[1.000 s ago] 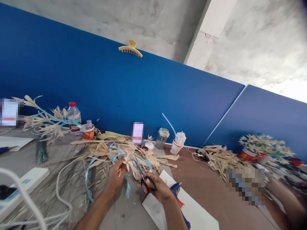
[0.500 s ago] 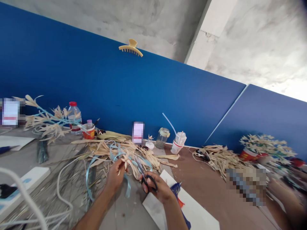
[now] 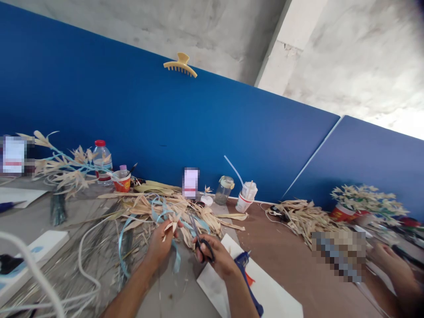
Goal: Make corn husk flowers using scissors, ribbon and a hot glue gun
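My left hand (image 3: 162, 243) pinches a small pale flower (image 3: 172, 222) that looks made of dried husk, its pointed petals facing up. In my right hand (image 3: 220, 260) is a pair of black-handled scissors (image 3: 206, 250), my fingers through the loops and the blades pointing up and left, apart from the flower. Behind both hands spreads a heap of dried husk strips (image 3: 208, 216). Light blue ribbon (image 3: 124, 240) loops through the heap and hangs beside my left wrist. Below my right hand, a blue glue gun (image 3: 243, 260) lies on white paper (image 3: 271, 282).
White cables (image 3: 81, 251) and a power strip (image 3: 49, 247) lie at left. Along the blue partition (image 3: 149, 110) stand a bottle (image 3: 102, 163), a red cup (image 3: 122, 182), a phone, a glass jar (image 3: 224, 190) and a white cup (image 3: 245, 201). Another person's hand (image 3: 391, 260) is at right.
The scissors have turned slightly in my right hand, and their blades have shifted a little. My left hand still holds the flower, which has tilted slightly. At right, the other person's hand has moved.
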Available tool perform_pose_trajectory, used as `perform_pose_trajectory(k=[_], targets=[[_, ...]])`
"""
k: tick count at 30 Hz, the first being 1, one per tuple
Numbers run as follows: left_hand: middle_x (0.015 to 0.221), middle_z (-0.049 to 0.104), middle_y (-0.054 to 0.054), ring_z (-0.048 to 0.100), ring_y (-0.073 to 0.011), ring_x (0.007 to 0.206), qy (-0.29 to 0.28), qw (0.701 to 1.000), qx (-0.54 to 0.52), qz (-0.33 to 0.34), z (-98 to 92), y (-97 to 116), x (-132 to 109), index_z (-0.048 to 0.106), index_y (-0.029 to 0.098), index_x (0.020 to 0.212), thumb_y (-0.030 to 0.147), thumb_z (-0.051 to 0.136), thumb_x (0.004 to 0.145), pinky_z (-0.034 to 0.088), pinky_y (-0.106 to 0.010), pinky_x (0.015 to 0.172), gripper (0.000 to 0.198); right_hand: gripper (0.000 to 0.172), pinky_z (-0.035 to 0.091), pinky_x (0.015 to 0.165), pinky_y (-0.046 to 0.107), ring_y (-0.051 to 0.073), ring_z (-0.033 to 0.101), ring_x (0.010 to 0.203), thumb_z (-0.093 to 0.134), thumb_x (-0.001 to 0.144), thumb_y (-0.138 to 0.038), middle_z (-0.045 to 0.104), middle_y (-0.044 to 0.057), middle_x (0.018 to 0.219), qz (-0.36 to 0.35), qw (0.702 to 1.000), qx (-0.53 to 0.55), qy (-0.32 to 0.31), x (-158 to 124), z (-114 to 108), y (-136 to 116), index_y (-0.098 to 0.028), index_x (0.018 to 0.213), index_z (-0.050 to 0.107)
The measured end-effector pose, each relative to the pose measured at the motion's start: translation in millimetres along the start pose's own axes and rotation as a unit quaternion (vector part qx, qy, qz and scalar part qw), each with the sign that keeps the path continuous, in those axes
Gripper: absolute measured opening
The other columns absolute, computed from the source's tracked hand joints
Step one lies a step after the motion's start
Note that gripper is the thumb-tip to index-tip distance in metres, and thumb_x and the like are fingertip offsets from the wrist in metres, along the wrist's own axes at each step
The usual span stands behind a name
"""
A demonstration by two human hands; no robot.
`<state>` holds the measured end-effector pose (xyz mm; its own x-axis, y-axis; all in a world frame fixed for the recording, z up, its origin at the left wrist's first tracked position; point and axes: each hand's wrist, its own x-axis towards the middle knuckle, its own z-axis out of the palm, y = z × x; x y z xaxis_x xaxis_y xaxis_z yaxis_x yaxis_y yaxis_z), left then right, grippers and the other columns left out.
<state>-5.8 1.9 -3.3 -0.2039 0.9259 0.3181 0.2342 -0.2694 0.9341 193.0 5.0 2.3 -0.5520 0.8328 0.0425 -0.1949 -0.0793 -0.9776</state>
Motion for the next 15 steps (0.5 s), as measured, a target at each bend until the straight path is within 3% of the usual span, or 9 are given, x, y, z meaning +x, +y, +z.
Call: perform_pose_trajectory(k=[3, 7, 11, 15], targets=[[0.057, 0.058, 0.0, 0.054, -0.0171, 0.056, -0.057, 0.998, 0.03, 0.006, 1.9, -6.2, 0.4, 0.063, 0.02, 0.07, 0.041, 0.045, 0.084, 0.044, -0.028, 0.059, 0.03, 0.049, 0.026, 0.051, 0.022, 0.01, 0.043, 0.052, 0.075, 0.066, -0.055, 0.056, -0.002, 0.056, -0.029, 0.995, 0.043, 0.089, 6.2, 0.7, 2.2, -0.015, 0.094, 0.063], [0.069, 0.067, -0.005, 0.06, -0.0203, 0.069, -0.116, 0.989, 0.072, 0.051, 7.1, -12.1, -1.7, 0.063, 0.02, 0.068, 0.035, 0.047, 0.083, 0.047, -0.029, 0.068, 0.027, 0.047, 0.031, 0.05, 0.02, 0.01, 0.047, 0.054, 0.08, 0.06, -0.041, 0.06, -0.003, 0.064, -0.073, 0.965, 0.113, 0.224, 14.4, 1.9, 1.5, -0.02, 0.096, 0.058], [0.081, 0.072, -0.006, 0.063, -0.0214, 0.077, -0.149, 0.982, 0.092, 0.069, 10.1, -10.0, -4.7, 0.068, 0.019, 0.081, 0.027, 0.047, 0.082, 0.048, -0.029, 0.072, 0.023, 0.044, 0.038, 0.055, 0.022, 0.011, 0.053, 0.061, 0.078, 0.059, -0.028, 0.063, -0.002, 0.072, -0.093, 0.95, 0.101, 0.28, 19.2, 5.7, 2.6, -0.02, 0.097, 0.058], [0.077, 0.071, -0.005, 0.063, -0.0208, 0.074, -0.169, 0.976, 0.118, 0.075, 10.1, -4.2, -6.2, 0.068, 0.019, 0.079, 0.023, 0.046, 0.08, 0.047, -0.027, 0.069, 0.022, 0.046, 0.044, 0.06, 0.024, 0.014, 0.058, 0.066, 0.078, 0.055, -0.023, 0.065, -0.002, 0.072, -0.088, 0.948, 0.077, 0.297, 21.5, 11.2, 6.3, -0.019, 0.097, 0.059]])
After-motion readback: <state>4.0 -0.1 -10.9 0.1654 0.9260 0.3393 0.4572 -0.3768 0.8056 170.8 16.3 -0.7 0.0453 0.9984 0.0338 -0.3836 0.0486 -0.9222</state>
